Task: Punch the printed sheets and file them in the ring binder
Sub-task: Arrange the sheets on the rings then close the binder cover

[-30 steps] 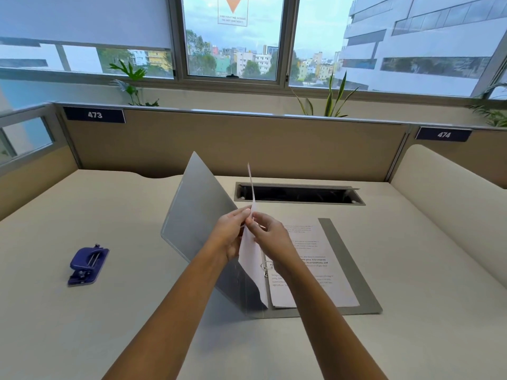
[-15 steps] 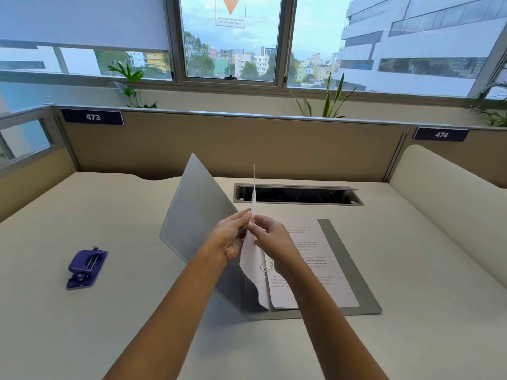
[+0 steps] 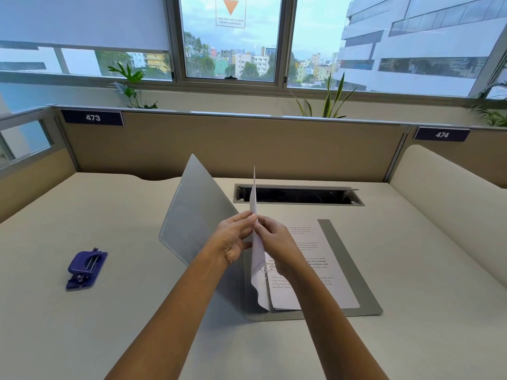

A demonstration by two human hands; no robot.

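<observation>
A grey ring binder (image 3: 354, 283) lies open on the desk, its front cover (image 3: 192, 215) tilted up to the left. Printed sheets (image 3: 315, 250) lie flat on its right half. One white sheet (image 3: 256, 264) stands nearly on edge over the rings, its lower end curled near the spine. My left hand (image 3: 233, 239) and my right hand (image 3: 274, 242) pinch this sheet from either side at its middle. The metal rings are mostly hidden behind the sheet and my right hand. A blue hole punch (image 3: 85, 267) sits on the desk far to the left.
A cable slot (image 3: 299, 194) is cut into the desk behind the binder. Beige partition panels close the desk at the back and both sides. A padded divider (image 3: 452, 204) runs along the right. Plants stand on the window ledge.
Both hands keep pinching the upright sheet over the rings. The sheet has barely shifted; the view has moved slightly.
</observation>
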